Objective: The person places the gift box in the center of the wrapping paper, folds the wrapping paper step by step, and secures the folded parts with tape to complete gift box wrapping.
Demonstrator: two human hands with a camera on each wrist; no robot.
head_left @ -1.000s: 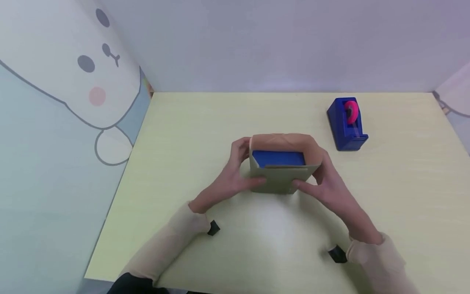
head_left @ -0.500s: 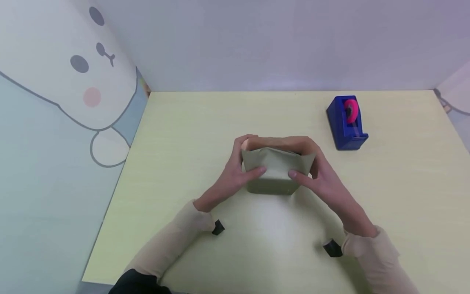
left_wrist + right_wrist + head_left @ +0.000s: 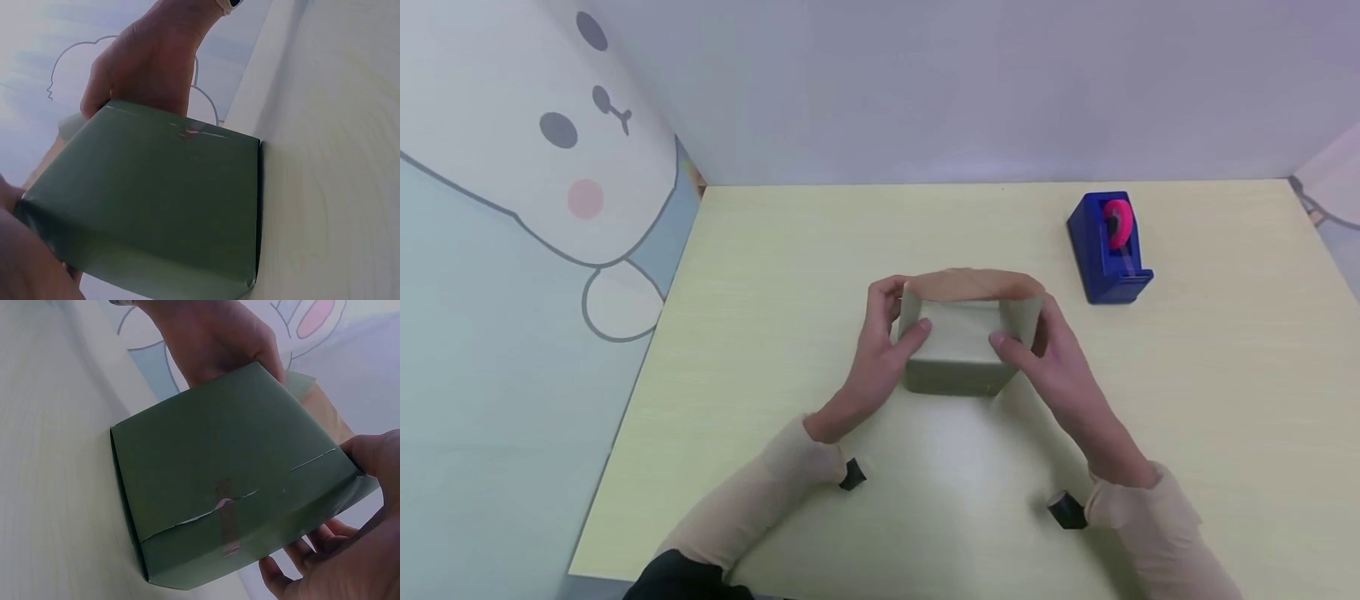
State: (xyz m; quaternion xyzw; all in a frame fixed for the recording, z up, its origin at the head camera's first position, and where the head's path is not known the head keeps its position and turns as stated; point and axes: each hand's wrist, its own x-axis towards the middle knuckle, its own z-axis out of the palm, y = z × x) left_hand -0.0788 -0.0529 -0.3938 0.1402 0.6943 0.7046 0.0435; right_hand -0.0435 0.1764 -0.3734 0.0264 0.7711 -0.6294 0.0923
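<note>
A box in green wrapping paper (image 3: 962,379) stands on the table between my hands. The paper's brown inner side (image 3: 977,286) shows along the raised far edge in the head view. Its near flap lies folded over the top, hiding the blue box inside. My left hand (image 3: 882,346) grips the left side, thumb on the folded flap. On the right, my right hand (image 3: 1060,362) holds the other side with its thumb also on the flap. A strip of tape (image 3: 229,531) crosses a paper seam in the right wrist view.
A blue tape dispenser (image 3: 1105,275) with a pink tape roll (image 3: 1120,223) sits at the back right of the pale table (image 3: 790,250). A wall borders the table's back edge, and a panel with a cartoon bear stands on the left.
The near paper flap has been folded inward over the blue box, which is now covered. My thumbs moved up from the front face onto the flap, and the far edge now stands raised.
</note>
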